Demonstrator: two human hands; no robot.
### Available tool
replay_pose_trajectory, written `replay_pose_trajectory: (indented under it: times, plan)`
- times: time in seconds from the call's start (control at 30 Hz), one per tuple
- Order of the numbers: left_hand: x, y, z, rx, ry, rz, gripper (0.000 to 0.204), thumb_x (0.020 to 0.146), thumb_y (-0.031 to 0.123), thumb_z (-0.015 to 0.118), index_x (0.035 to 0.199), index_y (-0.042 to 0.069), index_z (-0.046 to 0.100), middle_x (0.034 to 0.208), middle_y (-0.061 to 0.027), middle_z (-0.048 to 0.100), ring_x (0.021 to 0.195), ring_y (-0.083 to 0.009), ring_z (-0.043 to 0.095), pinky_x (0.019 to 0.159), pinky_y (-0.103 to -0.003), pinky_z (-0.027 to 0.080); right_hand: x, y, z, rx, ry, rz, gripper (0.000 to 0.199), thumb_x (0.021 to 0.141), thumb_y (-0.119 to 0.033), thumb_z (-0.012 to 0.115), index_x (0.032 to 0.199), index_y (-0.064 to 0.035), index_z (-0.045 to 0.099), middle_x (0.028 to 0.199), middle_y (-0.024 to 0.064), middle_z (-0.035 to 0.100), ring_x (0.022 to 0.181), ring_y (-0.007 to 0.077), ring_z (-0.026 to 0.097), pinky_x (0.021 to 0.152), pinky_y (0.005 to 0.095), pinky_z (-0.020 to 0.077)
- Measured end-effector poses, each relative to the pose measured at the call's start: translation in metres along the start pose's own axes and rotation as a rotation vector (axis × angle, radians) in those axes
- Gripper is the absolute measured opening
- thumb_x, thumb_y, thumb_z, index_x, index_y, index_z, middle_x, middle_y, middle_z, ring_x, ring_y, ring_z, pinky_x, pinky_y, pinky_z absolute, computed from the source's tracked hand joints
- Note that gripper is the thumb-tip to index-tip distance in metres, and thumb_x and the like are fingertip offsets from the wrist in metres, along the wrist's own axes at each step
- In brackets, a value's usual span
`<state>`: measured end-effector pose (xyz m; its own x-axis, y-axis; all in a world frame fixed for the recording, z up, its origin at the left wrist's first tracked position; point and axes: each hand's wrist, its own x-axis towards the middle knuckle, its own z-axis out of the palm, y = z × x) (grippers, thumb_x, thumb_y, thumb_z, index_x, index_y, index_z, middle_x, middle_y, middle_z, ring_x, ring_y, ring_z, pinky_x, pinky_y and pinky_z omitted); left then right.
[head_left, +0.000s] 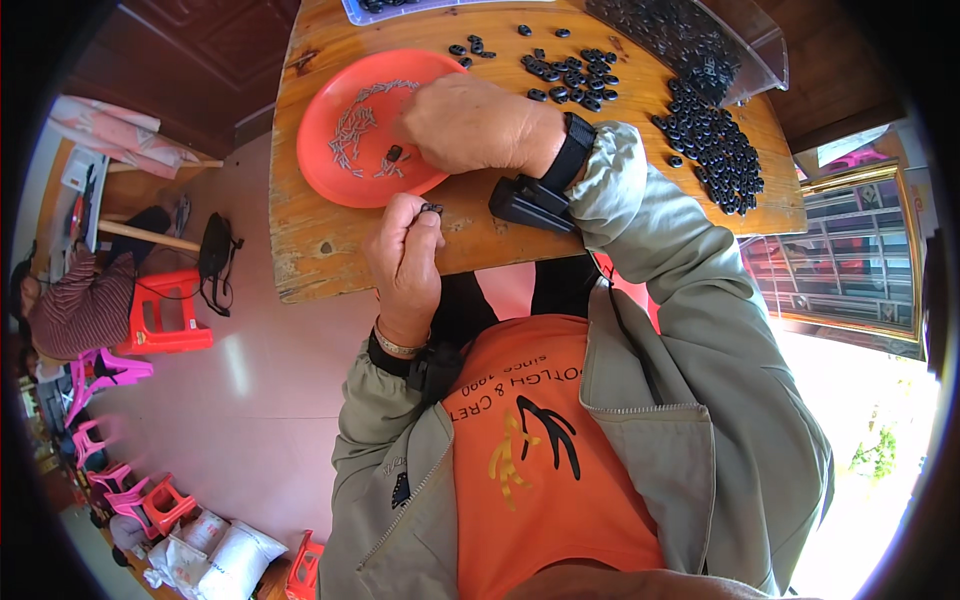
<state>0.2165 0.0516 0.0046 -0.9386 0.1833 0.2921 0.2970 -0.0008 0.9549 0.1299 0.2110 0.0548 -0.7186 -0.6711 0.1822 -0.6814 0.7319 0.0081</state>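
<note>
A small black plastic part (432,208) is pinched between the fingertips of the left hand (403,255), held just above the near edge of the wooden desk (320,240). The left hand is curled, fingers pressed together on that part.

The right hand (470,125) lies just beyond the left, palm down, resting on the near right rim of a round red plate (325,165). Its fingers are bent toward the plate's middle; whether they grip anything cannot be told. Just under its fingertips sits another small black piece (394,153) on the plate. Left of the right hand, small thin metal pins (352,130) are scattered across the plate.

A black watch (568,152) sits on the right wrist. Just below that wrist a black clip-like tool (531,203) lies on the desk.

Beyond the right hand, loose black ring-shaped parts (570,72) are spread on the desk. Further right, a larger heap of the same parts (715,150) spills from a clear plastic tray (752,55).
</note>
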Motion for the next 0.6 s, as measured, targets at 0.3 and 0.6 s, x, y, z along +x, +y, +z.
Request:
replay_pose_trajectory:
  times: [0.3,0.6]
  plan:
    - [-0.001,0.001,-0.002,-0.021,0.008,-0.028,0.012,0.087,0.006,0.047,0.077,0.000,0.051,0.058,-0.0023,0.047,0.054,-0.0078,0.040,0.050,-0.025,0.033,-0.003,0.024,0.002,0.838,0.229,0.272,0.016,0.085,-0.011,0.062,0.098,-0.0021,0.066,0.083,0.0058,0.067,0.074,0.0166,0.064,0.070,0.0286,0.0513]
    - [-0.001,0.000,-0.001,-0.056,0.012,-0.036,0.011,0.087,0.006,0.047,0.077,0.001,0.050,0.058,-0.0011,0.047,0.054,-0.0069,0.039,0.050,-0.025,0.031,-0.011,0.029,0.001,1.416,0.135,0.383,0.015,0.090,-0.014,0.062,0.096,-0.0012,0.067,0.083,0.0003,0.066,0.073,0.0060,0.061,0.071,0.0214,0.0512]
